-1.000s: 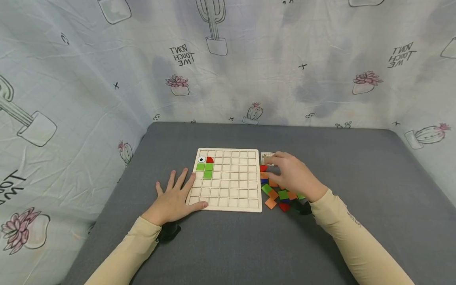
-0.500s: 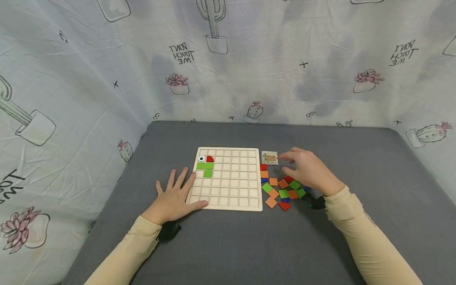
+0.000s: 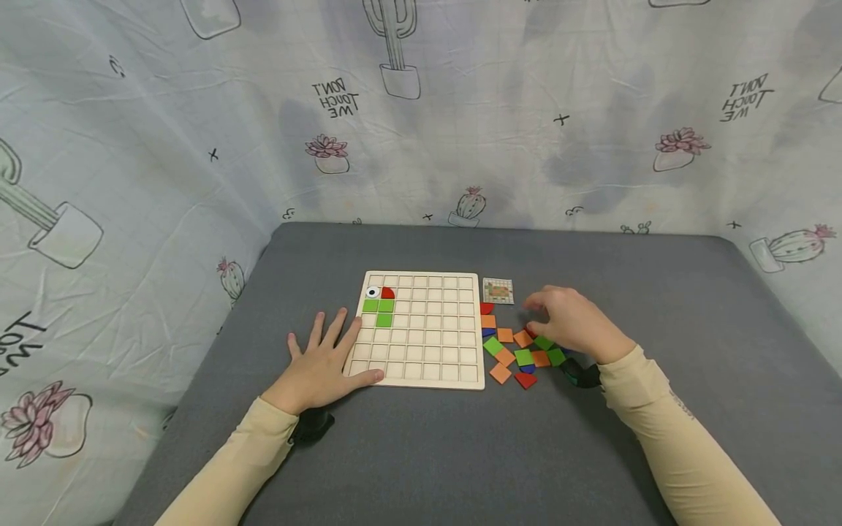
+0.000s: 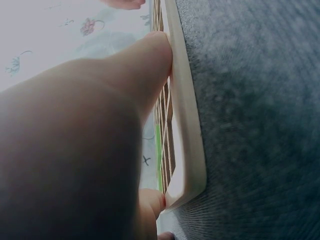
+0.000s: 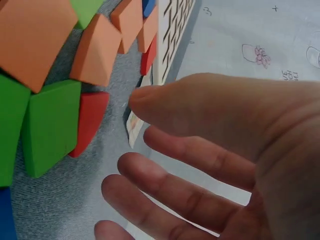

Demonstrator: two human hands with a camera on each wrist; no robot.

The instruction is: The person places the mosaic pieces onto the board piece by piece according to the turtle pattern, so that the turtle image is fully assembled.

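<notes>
Right hand point(image 3: 577, 320) nearer tiles point(image 3: 524, 357), fingers parted; left hand point(image 3: 319, 370) splayed at board point(image 3: 429, 339); both empty

The board point(image 3: 427, 353) is showing pale cream wood with a darker grid. Around its ten o'clock, an eye point(image 3: 373, 292) is pairing black with white, a quarter-round point(image 3: 387, 293) is showing red, and three squares point(image 3: 385, 306) are showing green. At two o'clock, the card point(image 3: 498, 291) is carrying a grid with a brownish motif; at three, loose tiles point(image 3: 524, 358) are mixing orange, green, red and blue. The tabletop point(image 3: 408, 467) is showing plain grey. At twelve, the cloth point(image 3: 487, 73) is wearing pale-green cacti point(image 3: 393, 36), pink succulents point(image 3: 681, 142) and black lettering point(image 3: 337, 98) on greyish white.
</notes>
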